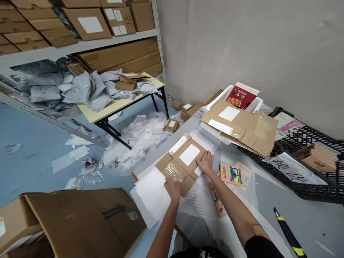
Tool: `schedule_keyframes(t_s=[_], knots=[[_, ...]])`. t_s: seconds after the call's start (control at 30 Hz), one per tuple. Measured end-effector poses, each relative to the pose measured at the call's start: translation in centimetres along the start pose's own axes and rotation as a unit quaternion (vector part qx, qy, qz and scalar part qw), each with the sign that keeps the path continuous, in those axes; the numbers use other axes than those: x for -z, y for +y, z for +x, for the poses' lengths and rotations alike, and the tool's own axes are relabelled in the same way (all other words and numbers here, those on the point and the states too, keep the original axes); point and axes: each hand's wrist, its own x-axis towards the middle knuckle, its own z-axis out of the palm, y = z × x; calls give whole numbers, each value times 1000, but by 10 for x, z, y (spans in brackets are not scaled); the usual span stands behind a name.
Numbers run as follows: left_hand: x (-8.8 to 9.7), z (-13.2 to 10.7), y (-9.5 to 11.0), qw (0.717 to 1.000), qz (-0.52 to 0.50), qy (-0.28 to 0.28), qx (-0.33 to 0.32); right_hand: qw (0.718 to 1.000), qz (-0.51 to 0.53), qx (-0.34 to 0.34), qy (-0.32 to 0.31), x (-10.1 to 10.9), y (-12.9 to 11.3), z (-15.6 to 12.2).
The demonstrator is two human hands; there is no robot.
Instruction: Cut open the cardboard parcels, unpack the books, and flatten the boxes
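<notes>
Between my hands is an opened-out, flattened cardboard box (174, 160) with a white label and strips of clear tape. My left hand (172, 188) grips its near edge, fingers curled around the board. At the right edge my right hand (206, 162) pinches the cardboard beside the label. Sheets of white foam wrap (150, 193) lie under the box on the grey table (262, 193). Close to my right forearm are small books with orange covers (232, 174), partly hidden by the arm.
Flattened cardboard (239, 123) covers a white bin holding a red book (243, 96). A black crate (309, 188) stands right, near a utility knife (288, 231). Left are a large carton (80, 218), a yellow table (120, 107) with grey parcels, and foam scraps (137, 138) on the floor.
</notes>
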Motion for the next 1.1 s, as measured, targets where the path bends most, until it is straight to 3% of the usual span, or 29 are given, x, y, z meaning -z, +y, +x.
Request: schedule_keyframes(t_s=[0.23, 0.4, 0.6, 0.83, 1.0, 1.1], knots=[[2, 6, 6, 985, -145, -34, 81, 993, -34, -34, -106, 21, 9, 32], [11, 9, 11, 957, -272, -70, 73, 991, -23, -44, -125, 25, 11, 39], [39, 5, 22, 885, -450, -110, 52, 992, 47, -33, -110, 44, 22, 35], [87, 1, 23, 892, -430, -138, 19, 973, 197, 22, -121, 84, 52, -2], [102, -5, 28, 895, -406, -182, 9, 892, 416, 46, -170, 89, 69, -47], [100, -9, 30, 900, -381, -210, -2, 880, 456, 26, -128, 86, 79, -71]])
